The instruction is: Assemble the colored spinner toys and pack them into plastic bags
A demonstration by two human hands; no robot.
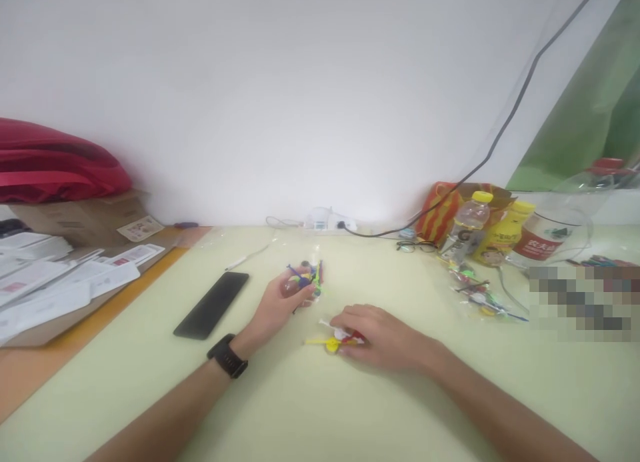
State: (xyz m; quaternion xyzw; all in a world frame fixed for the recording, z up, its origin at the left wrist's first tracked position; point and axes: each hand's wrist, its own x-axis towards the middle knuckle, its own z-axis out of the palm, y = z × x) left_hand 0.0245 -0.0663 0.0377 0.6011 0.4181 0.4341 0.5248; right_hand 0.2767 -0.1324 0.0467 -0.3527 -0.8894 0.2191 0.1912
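My left hand (280,299), with a black watch on its wrist, is closed around a cluster of small colourful plastic pieces (313,275), blue, green and red, with thin sticks. Clear plastic seems to wrap part of this cluster, but I cannot make it out fully. Low over the table, my right hand (377,335) has its fingers curled round small plastic pieces. A yellow piece (332,344) with a thin stick points left from under the fingertips. Beside it show a white piece (340,332) and a red piece (357,337), partly hidden by the fingers.
A black phone (212,305) lies left of my hands. Farther left are white packets (75,275) and a cardboard box (80,215). At right stand bottles (470,219) behind a clear bag of plastic pieces (483,295). A power strip (330,220) sits against the wall, near glasses (417,247).
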